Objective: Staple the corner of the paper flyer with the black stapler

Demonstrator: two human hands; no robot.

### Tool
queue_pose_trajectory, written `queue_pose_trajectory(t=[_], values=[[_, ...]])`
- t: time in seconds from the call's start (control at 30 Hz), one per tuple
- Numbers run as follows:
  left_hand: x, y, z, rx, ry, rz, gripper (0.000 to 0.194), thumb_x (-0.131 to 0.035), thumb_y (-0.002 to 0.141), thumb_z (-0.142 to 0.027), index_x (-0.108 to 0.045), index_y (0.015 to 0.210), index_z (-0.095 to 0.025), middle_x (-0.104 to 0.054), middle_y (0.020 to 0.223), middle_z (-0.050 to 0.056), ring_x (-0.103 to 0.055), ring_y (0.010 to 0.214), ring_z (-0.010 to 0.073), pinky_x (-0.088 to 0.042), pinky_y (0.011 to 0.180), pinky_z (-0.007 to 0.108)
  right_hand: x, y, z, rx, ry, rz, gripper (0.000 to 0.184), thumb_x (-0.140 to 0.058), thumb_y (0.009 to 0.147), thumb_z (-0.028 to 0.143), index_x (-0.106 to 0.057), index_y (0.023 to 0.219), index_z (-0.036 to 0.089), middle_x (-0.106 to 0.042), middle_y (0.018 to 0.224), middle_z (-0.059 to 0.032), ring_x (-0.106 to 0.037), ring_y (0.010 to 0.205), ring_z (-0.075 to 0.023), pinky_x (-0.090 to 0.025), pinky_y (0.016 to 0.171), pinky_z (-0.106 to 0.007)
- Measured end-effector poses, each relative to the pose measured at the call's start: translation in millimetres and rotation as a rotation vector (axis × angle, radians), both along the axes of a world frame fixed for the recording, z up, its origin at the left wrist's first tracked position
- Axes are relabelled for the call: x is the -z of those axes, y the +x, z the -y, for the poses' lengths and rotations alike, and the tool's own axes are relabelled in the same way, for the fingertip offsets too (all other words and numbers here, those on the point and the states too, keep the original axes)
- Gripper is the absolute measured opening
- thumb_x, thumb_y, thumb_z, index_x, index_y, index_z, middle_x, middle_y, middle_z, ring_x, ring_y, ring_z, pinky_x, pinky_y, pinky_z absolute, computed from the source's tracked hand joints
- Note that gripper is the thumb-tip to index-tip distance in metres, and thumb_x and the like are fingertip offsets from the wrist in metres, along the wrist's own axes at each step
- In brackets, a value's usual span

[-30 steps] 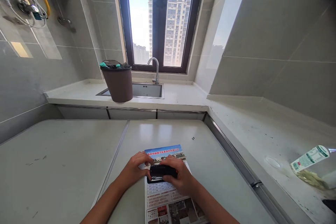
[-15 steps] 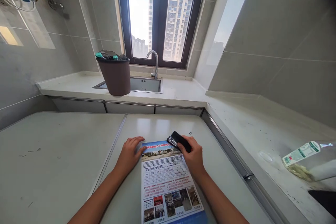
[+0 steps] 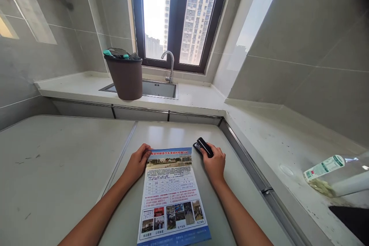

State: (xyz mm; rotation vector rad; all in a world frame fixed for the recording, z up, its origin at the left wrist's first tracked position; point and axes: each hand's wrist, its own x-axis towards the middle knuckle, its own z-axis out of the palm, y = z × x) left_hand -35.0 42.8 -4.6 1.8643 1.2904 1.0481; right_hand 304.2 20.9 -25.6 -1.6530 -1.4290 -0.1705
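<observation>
A printed flyer (image 3: 173, 184) with a blue top edge, red heading, a table of text and small photos is over the white tabletop, its bottom edge towards me. My left hand (image 3: 138, 160) is closed on its upper left corner, thumb at the edge. Just past the upper right corner, my right hand (image 3: 215, 162) grips a black stapler (image 3: 205, 147) from its right side. The stapler points up and left and is apart from the paper. How the right fingers wrap beneath it is hidden.
A brown bin (image 3: 127, 78) with a dark liner stands on the counter by the sink (image 3: 160, 89) and tap (image 3: 171, 65). On the right counter (image 3: 259, 134) lies a clear bottle with a green-white label (image 3: 324, 168). Small dark slivers (image 3: 23, 162) dot the left tabletop.
The flyer has shifted left with my left hand. My right hand has moved the stapler off the flyer's upper right corner, to the right. The view has tilted slightly.
</observation>
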Motion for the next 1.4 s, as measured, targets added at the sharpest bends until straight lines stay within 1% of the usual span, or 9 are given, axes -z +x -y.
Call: queue_pose_trajectory(t=[0.17,0.27,0.37,0.47,0.57,0.67,0.87,1.03,1.4], values=[[4.8,-5.2,-3.2,-0.089,-0.067,0.194,0.025,-0.050,0.097,-0.048,-0.049,0.092,-0.024,-0.055,0.067,-0.006,-0.051,0.059,0.0147,-0.037,0.056,0.025,0.6,-2.4,0.4,-0.065,-0.060,0.041,0.032,-0.053,0.097,0.038,-0.070,0.116,0.018,-0.073,0.109,-0.0136,-0.062,0.098,-0.0300,-0.036,0.087,-0.040],[7.9,-7.3,-5.6,-0.117,-0.106,0.325,0.026,-0.052,0.095,-0.050,-0.048,0.093,-0.024,-0.054,0.065,-0.006,-0.050,0.057,0.0141,-0.037,0.054,0.024,-3.2,-7.0,2.7,-0.140,-0.068,0.096,0.037,-0.049,0.094,0.022,-0.066,0.127,0.023,-0.072,0.119,-0.0106,-0.062,0.108,-0.0284,-0.034,0.094,-0.041],[8.7,-8.0,-6.5,-0.151,-0.120,0.380,0.028,-0.054,0.094,-0.051,-0.048,0.093,-0.024,-0.054,0.065,-0.007,-0.051,0.055,0.0140,-0.037,0.052,0.023,-9.0,-10.7,5.9,-0.223,-0.090,0.127,0.044,-0.048,0.091,0.016,-0.065,0.130,0.026,-0.071,0.123,-0.0085,-0.063,0.111,-0.0263,-0.033,0.096,-0.041],[8.9,-7.8,-6.7,-0.184,-0.120,0.377,0.029,-0.054,0.093,-0.052,-0.049,0.093,-0.024,-0.054,0.064,-0.006,-0.052,0.055,0.0145,-0.037,0.051,0.023,-16.4,-14.1,10.2,-0.319,-0.108,0.117,0.039,-0.047,0.092,0.017,-0.067,0.124,0.024,-0.072,0.117,-0.0073,-0.064,0.106,-0.0241,-0.034,0.094,-0.039],[8.6,-7.2,-6.3,-0.194,-0.123,0.365,0.027,-0.054,0.092,-0.051,-0.049,0.092,-0.024,-0.054,0.062,-0.006,-0.055,0.057,0.0158,-0.038,0.052,0.024,-24.2,-18.9,15.3,-0.432,-0.135,0.126,0.026,-0.045,0.098,0.024,-0.070,0.106,0.022,-0.072,0.102,-0.0062,-0.064,0.096,-0.0221,-0.036,0.089,-0.037],[7.4,-6.4,-5.4,-0.209,-0.127,0.347,0.027,-0.056,0.090,-0.050,-0.049,0.091,-0.024,-0.057,0.062,-0.005,-0.057,0.057,0.0171,-0.039,0.053,0.025,-29.6,-24.7,19.3,-0.497,-0.166,0.146,0.029,-0.043,0.104,0.033,-0.070,0.098,0.021,-0.072,0.092,-0.0053,-0.063,0.088,-0.0210,-0.036,0.085,-0.036],[9.9,-6.7,-7.1,-0.230,-0.106,0.273,0.026,-0.055,0.090,-0.049,-0.052,0.090,-0.024,-0.062,0.065,-0.004,-0.056,0.057,0.0173,-0.037,0.055,0.026,-28.7,-36.1,21.6,-0.552,-0.180,0.140,0.036,-0.041,0.107,0.039,-0.072,0.104,0.023,-0.072,0.089,-0.0051,-0.063,0.085,-0.0214,-0.035,0.084,-0.037],[14.9,-8.3,-9.4,-0.223,-0.105,0.251,0.025,-0.055,0.090,-0.049,-0.052,0.089,-0.024,-0.065,0.067,-0.003,-0.057,0.059,0.0183,-0.037,0.057,0.026,-25.6,-41.6,21.9,-0.559,-0.168,0.178,0.033,-0.045,0.107,0.038,-0.074,0.117,0.028,-0.073,0.089,-0.0038,-0.063,0.087,-0.0204,-0.032,0.085,-0.038],[13.3,-6.7,-8.7,-0.237,-0.102,0.187,0.023,-0.052,0.093,-0.047,-0.051,0.090,-0.024,-0.062,0.064,-0.004,-0.053,0.058,0.0166,-0.036,0.058,0.026,-29.3,-35.3,20.7,-0.592,-0.193,0.270,0.031,-0.047,0.107,0.035,-0.075,0.118,0.030,-0.074,0.091,-0.0028,-0.063,0.086,-0.0178,-0.029,0.088,-0.039]])
